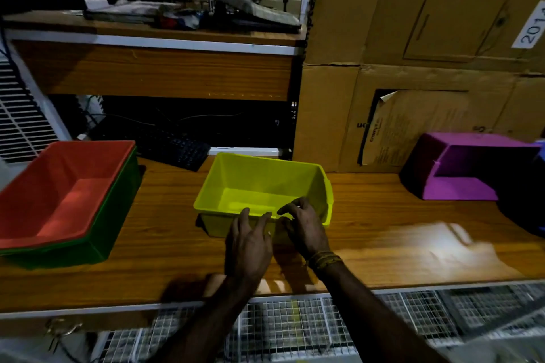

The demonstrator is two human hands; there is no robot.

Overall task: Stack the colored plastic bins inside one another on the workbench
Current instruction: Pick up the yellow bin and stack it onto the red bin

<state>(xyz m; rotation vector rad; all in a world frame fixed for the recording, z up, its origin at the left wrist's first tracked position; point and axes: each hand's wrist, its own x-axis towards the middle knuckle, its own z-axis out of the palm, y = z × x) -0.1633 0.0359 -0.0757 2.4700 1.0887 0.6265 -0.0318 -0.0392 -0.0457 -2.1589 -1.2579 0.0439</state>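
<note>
A yellow bin [259,183] stands upright in the middle of the wooden workbench [383,233]. My left hand [249,244] lies against its near wall with the fingers fairly straight and the tips at the rim. My right hand [305,227] is beside it, fingers curled over the same near rim and thumb on the outer wall. At the left a red bin [59,188] sits nested inside a green bin [118,209]. A purple bin [466,168] lies tipped on its side at the right, opening toward me.
Cardboard boxes [413,53] form a wall behind the right half of the bench. A black keyboard [177,150] lies behind the yellow bin under a wooden shelf [153,71]. A dark object with a blue edge [528,206] sits at the far right. Wire mesh [295,324] runs below the front edge.
</note>
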